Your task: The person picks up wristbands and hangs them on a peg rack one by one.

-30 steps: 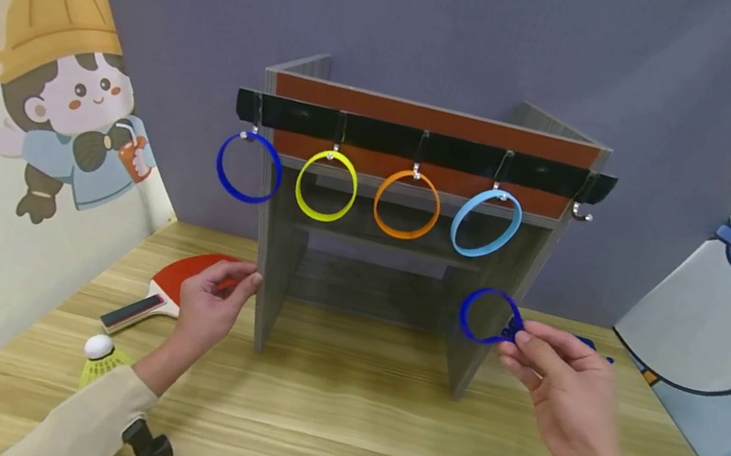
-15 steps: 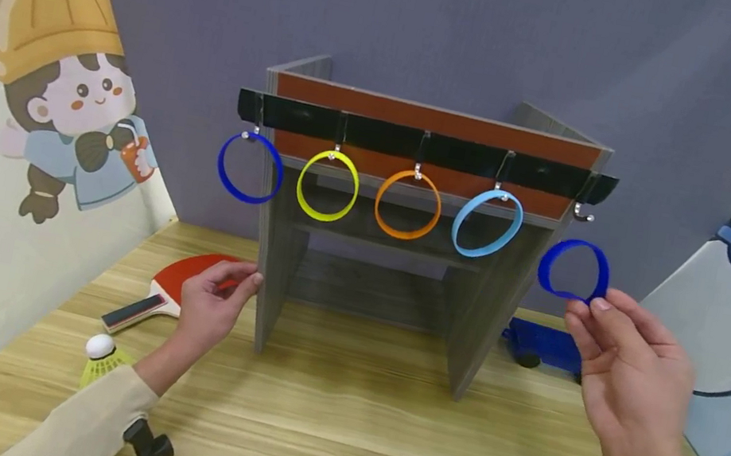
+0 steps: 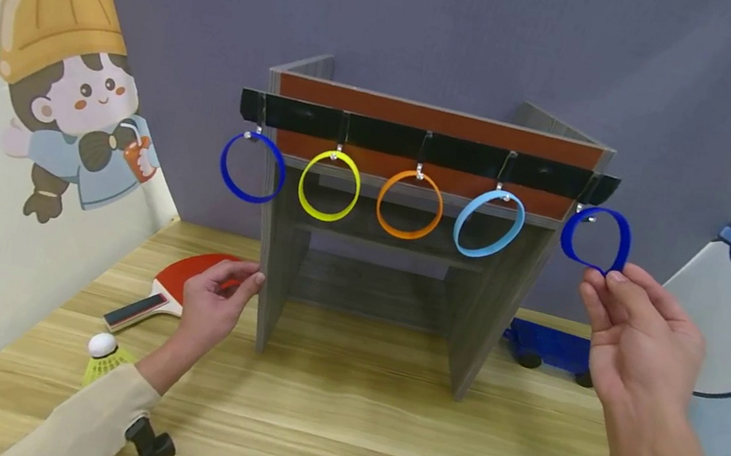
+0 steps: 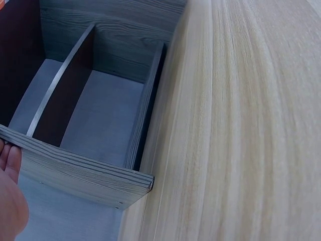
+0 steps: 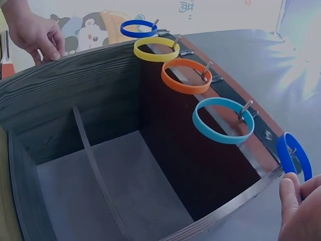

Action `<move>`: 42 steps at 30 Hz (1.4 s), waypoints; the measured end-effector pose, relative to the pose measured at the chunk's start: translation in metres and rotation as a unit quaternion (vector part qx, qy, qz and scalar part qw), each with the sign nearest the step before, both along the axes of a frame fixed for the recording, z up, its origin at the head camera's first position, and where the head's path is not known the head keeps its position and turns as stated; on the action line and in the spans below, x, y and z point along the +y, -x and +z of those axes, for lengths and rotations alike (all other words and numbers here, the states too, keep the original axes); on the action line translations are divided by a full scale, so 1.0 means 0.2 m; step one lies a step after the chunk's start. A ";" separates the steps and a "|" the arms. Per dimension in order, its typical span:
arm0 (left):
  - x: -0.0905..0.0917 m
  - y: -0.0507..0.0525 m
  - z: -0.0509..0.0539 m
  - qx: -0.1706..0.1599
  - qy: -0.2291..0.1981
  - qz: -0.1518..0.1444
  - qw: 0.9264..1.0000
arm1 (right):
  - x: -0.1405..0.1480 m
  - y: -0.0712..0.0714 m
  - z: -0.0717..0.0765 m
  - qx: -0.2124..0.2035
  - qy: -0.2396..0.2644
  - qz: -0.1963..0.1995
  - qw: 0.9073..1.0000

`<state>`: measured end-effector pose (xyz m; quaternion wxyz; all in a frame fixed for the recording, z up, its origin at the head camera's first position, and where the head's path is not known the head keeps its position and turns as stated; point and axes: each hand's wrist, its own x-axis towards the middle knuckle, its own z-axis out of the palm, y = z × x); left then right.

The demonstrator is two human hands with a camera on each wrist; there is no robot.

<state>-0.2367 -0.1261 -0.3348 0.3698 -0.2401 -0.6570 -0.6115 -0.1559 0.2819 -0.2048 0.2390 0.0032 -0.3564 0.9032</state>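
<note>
My right hand (image 3: 649,356) pinches the lower edge of a dark blue silicone wristband (image 3: 624,243) between thumb and fingertips. The band's loop is around the rightmost metal hook (image 5: 293,150) of a black strip (image 3: 465,153). From the other hooks hang a dark blue wristband (image 3: 223,163), a yellow wristband (image 3: 300,186), an orange wristband (image 3: 380,204) and a light blue wristband (image 3: 458,227). The strip runs across the front of a grey wooden shelf (image 3: 261,299). My left hand (image 3: 213,299) touches the shelf's left side panel with relaxed fingertips.
A red table tennis paddle (image 3: 183,274) lies left of the shelf, partly behind my left hand. A yellow shuttlecock (image 3: 107,362) is beside my left sleeve. Behind the right hand stands a blue wheeled toy (image 3: 549,347) on the wooden table (image 3: 331,432).
My right hand has moved right and up with the blue wristband, from in front of the shelf's right panel to the rightmost hook. My left hand has stayed at the side panel.
</note>
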 end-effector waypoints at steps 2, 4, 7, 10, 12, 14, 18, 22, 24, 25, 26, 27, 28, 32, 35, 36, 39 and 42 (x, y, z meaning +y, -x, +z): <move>0.00 0.00 0.00 0.000 0.001 -0.001 1.000 | 0.00 0.01 0.00 -0.003 0.003 -0.002 1.000; 0.00 0.00 0.00 0.000 0.002 0.000 1.000 | 0.01 0.02 -0.01 -0.006 0.004 -0.003 1.000; 0.00 0.00 0.00 -0.001 0.002 0.000 1.000 | 0.01 0.03 -0.02 -0.010 0.006 -0.003 1.000; 0.00 0.00 0.00 0.002 0.002 0.000 1.000 | 0.01 0.04 -0.02 -0.012 0.006 0.000 1.000; 0.00 0.01 0.00 0.003 0.001 0.001 1.000 | 0.02 0.05 -0.02 -0.013 0.009 0.002 1.000; 0.00 0.01 0.00 0.005 0.000 0.001 1.000 | 0.02 0.06 -0.02 -0.016 0.008 0.003 1.000; 0.00 0.01 0.00 0.004 0.000 0.003 1.000 | 0.02 0.07 -0.03 -0.021 0.002 0.001 1.000; 0.00 0.01 0.00 0.000 0.000 0.003 1.000 | 0.01 0.08 -0.05 -0.024 -0.013 0.004 1.000; 0.00 0.01 0.00 0.000 0.000 0.003 1.000 | 0.01 0.09 -0.06 -0.024 -0.020 0.007 1.000; 0.00 0.01 0.00 0.000 0.001 0.004 1.000 | 0.01 0.09 -0.06 -0.024 -0.024 0.008 0.999; 0.00 0.01 0.00 0.001 0.001 0.004 1.000 | 0.00 0.09 -0.06 -0.023 -0.028 0.007 0.999; 0.00 0.01 0.00 0.002 0.001 0.004 1.000 | 0.00 0.09 -0.06 -0.024 -0.033 0.008 0.999; 0.00 0.01 -0.01 0.003 0.002 0.004 1.000 | 0.00 0.09 -0.07 -0.026 -0.036 0.008 0.999; 0.00 0.01 -0.01 0.007 0.001 0.004 1.000 | 0.00 0.10 -0.08 -0.035 -0.054 0.005 0.998; 0.00 0.01 -0.01 0.008 -0.001 0.003 1.000 | -0.01 0.10 -0.09 -0.041 -0.062 0.006 0.997; 0.00 0.01 -0.01 0.008 -0.002 0.002 1.000 | -0.01 0.10 -0.09 -0.043 -0.064 0.007 0.997; 0.00 0.00 0.00 0.006 -0.004 0.000 1.000 | -0.01 0.09 -0.10 -0.048 -0.069 0.010 0.996; 0.00 0.00 0.00 0.006 -0.005 0.001 1.000 | 0.00 0.08 -0.12 -0.051 -0.075 0.017 0.996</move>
